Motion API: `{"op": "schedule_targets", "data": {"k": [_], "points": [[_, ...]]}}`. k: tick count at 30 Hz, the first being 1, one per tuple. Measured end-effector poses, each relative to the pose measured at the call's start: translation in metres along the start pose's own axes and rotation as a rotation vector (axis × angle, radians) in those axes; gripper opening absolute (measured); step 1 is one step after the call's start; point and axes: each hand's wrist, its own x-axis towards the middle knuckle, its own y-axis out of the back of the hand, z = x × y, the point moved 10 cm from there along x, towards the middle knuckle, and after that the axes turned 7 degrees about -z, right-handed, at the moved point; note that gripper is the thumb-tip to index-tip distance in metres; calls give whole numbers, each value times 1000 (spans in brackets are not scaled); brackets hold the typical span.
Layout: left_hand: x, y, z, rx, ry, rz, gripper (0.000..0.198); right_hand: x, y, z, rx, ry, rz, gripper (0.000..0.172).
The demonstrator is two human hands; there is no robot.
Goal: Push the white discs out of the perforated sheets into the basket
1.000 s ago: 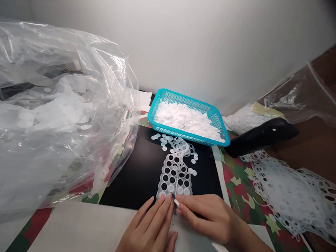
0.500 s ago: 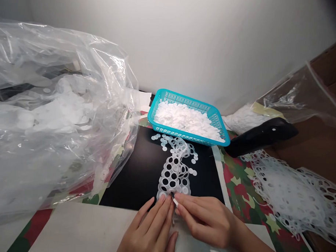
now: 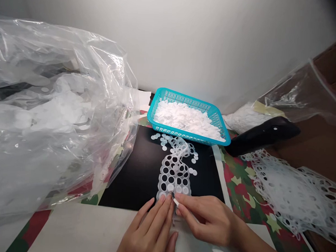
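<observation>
A translucent sheet (image 3: pixel 163 170) with rows of round holes lies on the black mat (image 3: pixel 124 176). White discs still sit in several holes near my fingertips. My left hand (image 3: pixel 150 228) rests flat over the sheet's near end, fingers stretched out and pressing on it. A slim white-handled tool with a dark tip (image 3: pixel 175 202) is pinched between the thumb and fingers of my right hand (image 3: pixel 206 217). Its tip touches or hovers at the sheet beside my left fingertips; which one I cannot tell. Several loose white discs (image 3: pixel 193 172) lie around the sheet's far end.
Behind the mat stands a turquoise basket (image 3: pixel 184 133) heaped with white discs. A large clear plastic bag (image 3: pixel 110 102) with white pieces fills the left. On the right are a black elongated object (image 3: pixel 263 135) and a pile of punched-out sheets (image 3: pixel 292 200). A wall rises behind.
The sheet's two sides lie flatter and straighter, side by side. A white disc now shows in a hole just above my fingertips. Both hands have barely moved.
</observation>
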Motion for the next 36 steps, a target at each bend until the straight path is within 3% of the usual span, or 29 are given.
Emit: {"op": "schedule_targets", "data": {"k": [8, 12, 15, 19, 21, 27, 32, 36], "points": [[-2, 0, 0, 11, -15, -13, 29, -8, 12, 23, -107, -79, 116, 28], [-3, -2, -1, 12, -11, -5, 30, -1, 21, 19, -12, -82, 110, 22], [-3, -2, -1, 12, -14, 9, 29, 5, 24, 1, 14, 47, 103, 17], [-2, -3, -2, 15, -11, 10, 28, 4, 26, -28, -186, 317, 121, 10], [-2, -3, -1, 15, -7, 0, 28, 3, 24, -33, -264, 373, 108, 9], [-2, -1, 1, 2, -4, -3, 27, -1, 19, -29, -285, 347, 97, 11], [-2, -3, -1, -2, -6, -17, 29, -3, 14, 2, -78, 101, 66, 24], [0, -1, 0, 2, -9, -11, 29, -5, 11, 1, -135, 171, 36, 25]]}}
